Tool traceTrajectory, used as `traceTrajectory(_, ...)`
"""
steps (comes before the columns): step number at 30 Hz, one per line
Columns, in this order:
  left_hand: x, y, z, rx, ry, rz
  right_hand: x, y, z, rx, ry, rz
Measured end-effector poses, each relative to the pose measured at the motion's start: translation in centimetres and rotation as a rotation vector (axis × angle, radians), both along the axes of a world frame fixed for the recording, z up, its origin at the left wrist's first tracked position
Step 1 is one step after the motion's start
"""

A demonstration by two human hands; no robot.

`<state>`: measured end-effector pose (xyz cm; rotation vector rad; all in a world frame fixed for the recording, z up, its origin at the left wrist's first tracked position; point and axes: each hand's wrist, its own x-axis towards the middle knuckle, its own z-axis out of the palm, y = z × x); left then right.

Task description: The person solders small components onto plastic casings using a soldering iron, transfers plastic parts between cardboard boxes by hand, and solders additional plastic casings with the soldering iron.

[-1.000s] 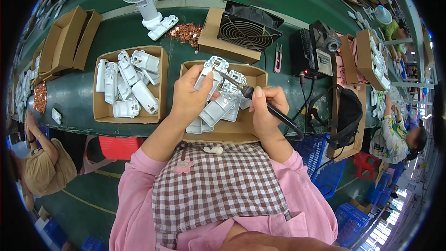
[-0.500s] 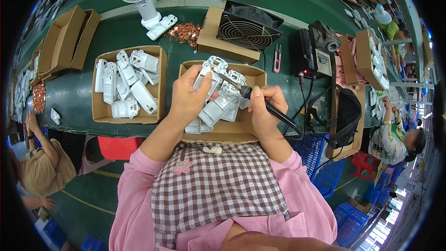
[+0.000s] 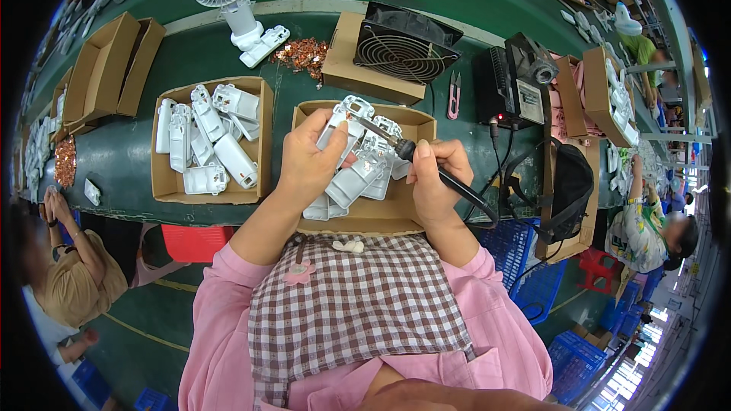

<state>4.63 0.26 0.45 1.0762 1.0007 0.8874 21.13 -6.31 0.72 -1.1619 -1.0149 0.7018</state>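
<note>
Only slight shifts show since the frame half a second earlier: a co-worker's hand (image 3: 57,205) at the far left has moved, while both of the wearer's hands match their former position. Head view: the left hand (image 3: 308,156) pinches a white plastic part (image 3: 353,128) between thumb and fingers, above the front box (image 3: 381,222). The right hand (image 3: 438,183) is closed around the handle of a soldering iron (image 3: 405,150), pen fashion. Its tip is at the upper end of the part; actual contact cannot be confirmed. Status: work on the held part appears to be in progress. Several similar parts lie in the front box, and more fill the left box (image 3: 205,198). Which box contains finished parts cannot be determined. A pile of copper-coloured pieces (image 3: 301,55) remains on the table (image 3: 293,90), behind the two boxes
</note>
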Motion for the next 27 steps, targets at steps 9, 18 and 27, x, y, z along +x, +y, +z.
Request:
traceTrajectory(9, -0.2, 0.8, 0.0, -0.022, -0.024, 0.017, -0.2, 0.8, -0.3, 0.0, -0.024, -0.007)
traceTrajectory(18, -0.6, 0.3, -0.3, 0.053, 0.006, -0.028, 0.3, 0.2, -1.1, 0.024, -0.027, -0.179)
traceTrajectory(27, -0.4, -1.0, -2.0, 0.549, 0.377, 0.113, -0.3, -0.4, 0.0, 0.068, 0.186, -0.212)
